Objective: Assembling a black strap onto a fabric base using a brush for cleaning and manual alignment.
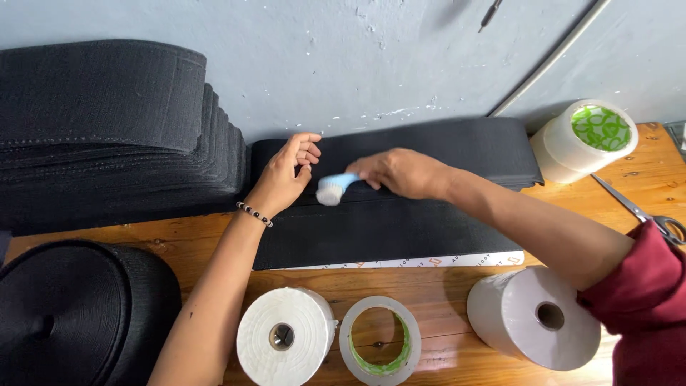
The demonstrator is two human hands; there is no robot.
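Observation:
A wide black elastic band (400, 221) lies flat across the wooden table (186, 246), over a white paper strip (429, 261). My left hand (286, 175), with a beaded bracelet at the wrist, presses on the band's left end, fingers curled. My right hand (400, 171) grips the handle of a small light-blue brush (334, 188). Its white bristles rest on the band just right of my left hand.
A tall stack of folded black bands (107, 129) leans against the grey wall at left. A big black roll (71, 314) sits front left. Two white rolls (286, 336) (532, 314), two clear tape rolls (380, 342) (586, 139) and scissors (643, 211) lie about.

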